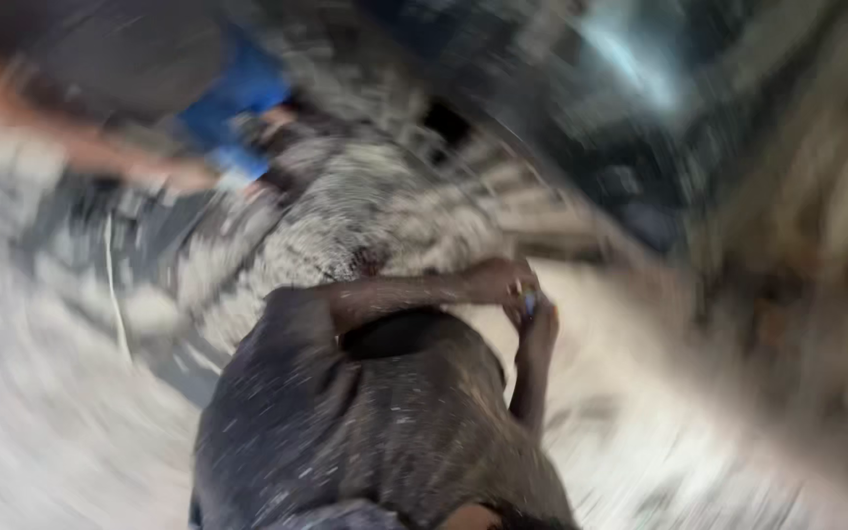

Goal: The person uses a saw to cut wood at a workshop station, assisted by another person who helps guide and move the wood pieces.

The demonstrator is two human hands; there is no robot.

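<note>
Dark dusty shirt (365, 432) fills lower frame | left hand (496, 282) and right hand (539, 329) meet around small blue object (529, 303) in front of chest | finger closure unreadable, heavy blur

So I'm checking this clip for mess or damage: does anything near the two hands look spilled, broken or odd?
Nothing can be called spilled or broken: the picture is heavily smeared by motion. The left hand and right hand meet around a small bluish thing, too blurred to name. The dark shirt carries pale specks, like dust.
</note>
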